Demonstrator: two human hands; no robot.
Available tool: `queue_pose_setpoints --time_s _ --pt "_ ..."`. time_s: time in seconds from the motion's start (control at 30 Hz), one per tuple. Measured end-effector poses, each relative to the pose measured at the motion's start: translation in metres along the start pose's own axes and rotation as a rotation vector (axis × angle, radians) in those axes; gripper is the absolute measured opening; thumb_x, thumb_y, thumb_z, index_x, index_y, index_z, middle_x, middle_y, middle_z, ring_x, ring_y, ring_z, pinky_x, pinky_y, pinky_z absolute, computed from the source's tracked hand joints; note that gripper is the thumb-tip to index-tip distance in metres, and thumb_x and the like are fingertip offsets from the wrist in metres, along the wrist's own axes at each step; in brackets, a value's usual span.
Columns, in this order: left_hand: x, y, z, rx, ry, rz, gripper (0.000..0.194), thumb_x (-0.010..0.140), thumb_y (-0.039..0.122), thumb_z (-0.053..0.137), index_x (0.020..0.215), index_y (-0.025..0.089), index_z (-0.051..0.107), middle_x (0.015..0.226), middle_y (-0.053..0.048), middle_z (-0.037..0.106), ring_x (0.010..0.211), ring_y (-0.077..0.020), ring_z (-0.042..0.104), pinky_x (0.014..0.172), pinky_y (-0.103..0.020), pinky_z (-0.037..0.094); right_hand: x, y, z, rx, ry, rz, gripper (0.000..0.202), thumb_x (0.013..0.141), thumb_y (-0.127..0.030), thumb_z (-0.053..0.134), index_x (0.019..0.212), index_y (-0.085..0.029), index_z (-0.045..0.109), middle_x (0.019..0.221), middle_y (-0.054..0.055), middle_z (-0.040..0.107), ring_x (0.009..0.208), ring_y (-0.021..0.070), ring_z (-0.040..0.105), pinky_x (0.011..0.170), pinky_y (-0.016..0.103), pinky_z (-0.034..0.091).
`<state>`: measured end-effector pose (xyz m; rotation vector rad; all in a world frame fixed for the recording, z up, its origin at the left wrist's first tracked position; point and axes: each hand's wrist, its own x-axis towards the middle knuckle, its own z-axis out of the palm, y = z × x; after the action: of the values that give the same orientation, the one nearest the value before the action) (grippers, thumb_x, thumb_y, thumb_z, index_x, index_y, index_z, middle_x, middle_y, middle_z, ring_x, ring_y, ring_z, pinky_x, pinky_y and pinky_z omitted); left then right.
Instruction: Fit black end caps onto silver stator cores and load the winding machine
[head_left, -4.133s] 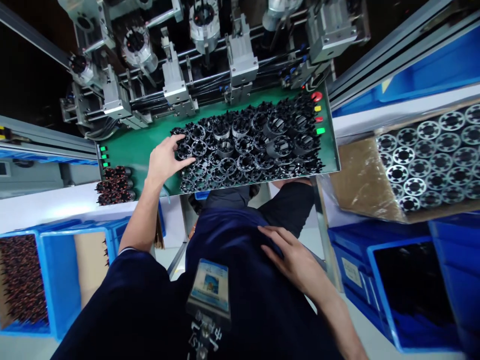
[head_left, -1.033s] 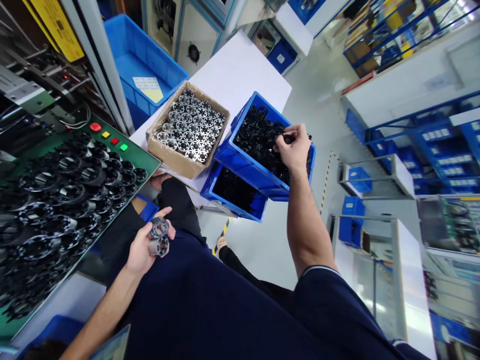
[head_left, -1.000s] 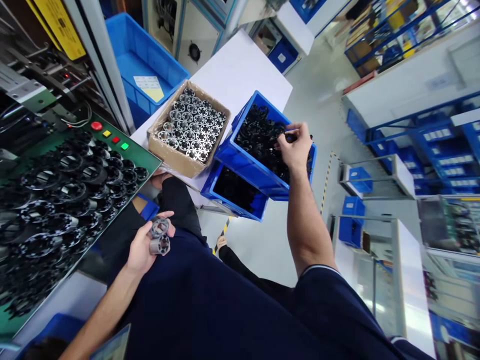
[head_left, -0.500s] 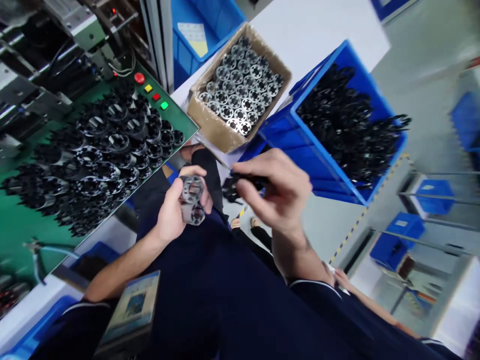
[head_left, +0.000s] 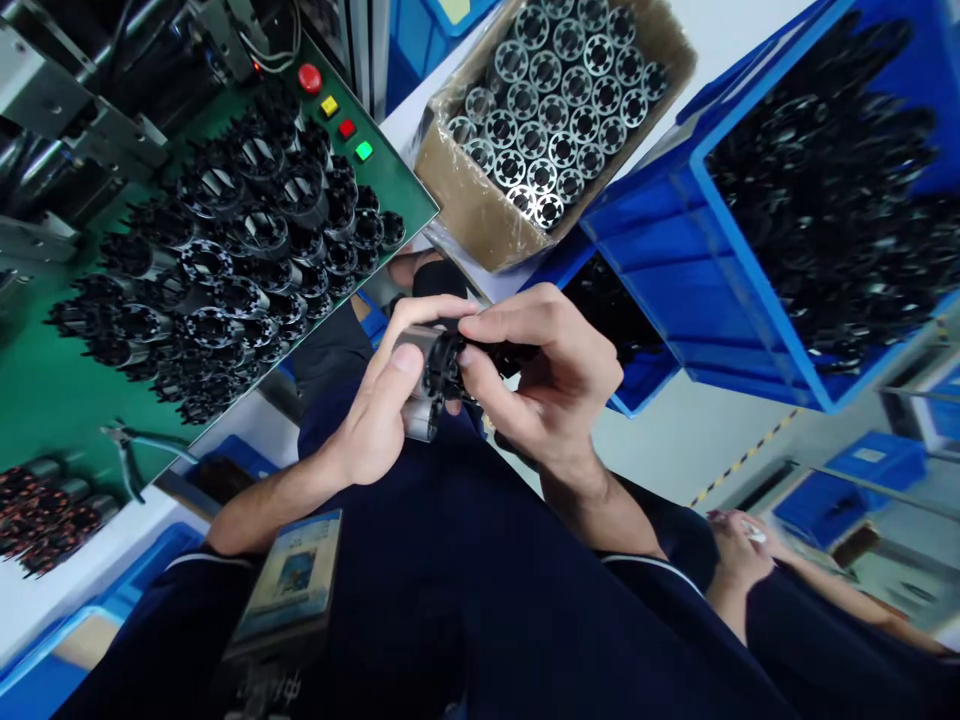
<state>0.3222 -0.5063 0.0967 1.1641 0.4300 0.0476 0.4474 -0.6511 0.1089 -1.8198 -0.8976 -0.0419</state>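
My left hand is closed round two silver slotted metal cores, which look like motor stators. In my right hand, thumb and fingertips pinch a black plastic slotted part. That black part meets the open end of the upper core; how deep it sits I cannot tell. Both hands are in front of my body, close together. Beyond them, a cardboard box holds rows of similar bare silver cores.
Many cores with black ends stand on a green bench at left, near coloured buttons and pliers. A large blue bin of black parts stands at right. Another person's hands show at lower right.
My hands have come together, and the black part now touches the upper metal core. The left hand has turned the cores toward the right. The camera view has shifted.
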Motion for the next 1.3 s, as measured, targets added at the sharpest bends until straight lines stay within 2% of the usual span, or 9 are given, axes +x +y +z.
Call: queue_pose_setpoints --time_s 0.27,0.53,0.6,0.7,0.8,0.9,1.1,1.2,1.3 --pt "0.001 -0.005 0.000 0.297 0.073 0.194 0.063 0.127 0.083 0.040 0.160 0.040 0.074 0.149 -0.007 0.077 0.143 -0.0352 0.079 0.118 -0.056 0.075 -0.013 0.005 0.012 0.120 0.061 0.019 0.024 0.107 -0.025 0.086 0.125 -0.042 0.086 0.104 0.004 0.089 0.087 0.0319 0.082 0.076 0.058 0.075" --pt "-0.001 -0.009 -0.005 0.368 0.061 0.152 0.078 0.121 0.093 0.042 0.157 0.032 0.075 0.159 -0.012 0.074 0.150 -0.0399 0.077 0.112 -0.055 0.075 -0.012 0.002 0.007 0.138 0.004 0.048 0.035 0.106 -0.016 0.088 0.128 -0.043 0.091 0.108 0.004 0.084 0.093 0.0302 0.082 0.079 0.054 0.074" --pt "0.001 -0.014 -0.004 0.310 0.060 0.142 0.077 0.116 0.095 0.057 0.157 0.032 0.074 0.153 -0.013 0.077 0.139 -0.0388 0.082 0.102 -0.051 0.075 -0.011 0.003 0.005 0.123 -0.021 0.066 0.031 0.106 -0.018 0.089 0.128 -0.041 0.092 0.114 0.005 0.083 0.103 0.0310 0.083 0.086 0.054 0.075" --pt "0.009 -0.022 0.002 0.042 0.062 0.139 0.070 0.111 0.084 0.076 0.156 0.030 0.072 0.118 -0.008 0.082 0.092 -0.0265 0.084 0.075 -0.040 0.069 -0.008 0.007 -0.004 0.190 -0.120 0.145 0.035 0.110 -0.027 0.088 0.143 -0.039 0.090 0.125 0.005 0.085 0.109 0.0300 0.085 0.094 0.053 0.078" --pt "0.020 -0.026 0.006 -0.300 0.089 0.102 0.054 0.109 0.074 0.081 0.132 0.027 0.071 0.086 0.002 0.070 0.054 -0.0127 0.058 0.052 -0.028 0.049 -0.009 0.011 -0.013 0.362 -0.113 0.333 0.016 0.122 -0.043 0.078 0.129 -0.034 0.088 0.115 0.003 0.088 0.082 0.0217 0.083 0.069 0.041 0.073" --pt "0.028 -0.021 0.007 -0.432 0.158 0.035 0.050 0.105 0.072 0.082 0.114 0.027 0.065 0.080 0.005 0.063 0.049 -0.0112 0.048 0.047 -0.026 0.040 -0.016 0.013 -0.013 0.520 -0.064 0.430 0.045 0.129 -0.065 0.059 0.104 -0.031 0.073 0.093 0.000 0.082 0.058 0.0179 0.071 0.050 0.036 0.059" --pt "0.031 -0.012 0.014 -0.474 0.309 0.181 0.052 0.105 0.074 0.083 0.114 0.025 0.070 0.099 -0.004 0.072 0.080 -0.0195 0.071 0.080 -0.035 0.062 -0.031 0.007 0.014 0.446 -0.054 0.281 0.027 0.125 -0.059 0.066 0.118 -0.033 0.068 0.119 0.005 0.081 0.108 0.0267 0.081 0.102 0.051 0.074" --pt "0.030 -0.010 0.019 -0.441 0.418 0.186 0.055 0.112 0.082 0.073 0.118 0.028 0.072 0.112 -0.008 0.075 0.107 -0.0261 0.078 0.098 -0.040 0.064 -0.038 0.005 0.028 0.400 0.010 0.130 0.023 0.119 -0.055 0.080 0.121 -0.034 0.071 0.140 0.007 0.082 0.117 0.0304 0.086 0.105 0.057 0.079" --pt "0.026 -0.005 0.022 -0.454 0.460 0.157 0.061 0.115 0.089 0.066 0.121 0.029 0.073 0.122 -0.011 0.078 0.125 -0.0305 0.079 0.097 -0.039 0.065 -0.046 0.006 0.035 0.379 0.019 0.059 0.023 0.112 -0.050 0.093 0.118 -0.034 0.077 0.147 0.008 0.084 0.124 0.0344 0.088 0.105 0.061 0.079"
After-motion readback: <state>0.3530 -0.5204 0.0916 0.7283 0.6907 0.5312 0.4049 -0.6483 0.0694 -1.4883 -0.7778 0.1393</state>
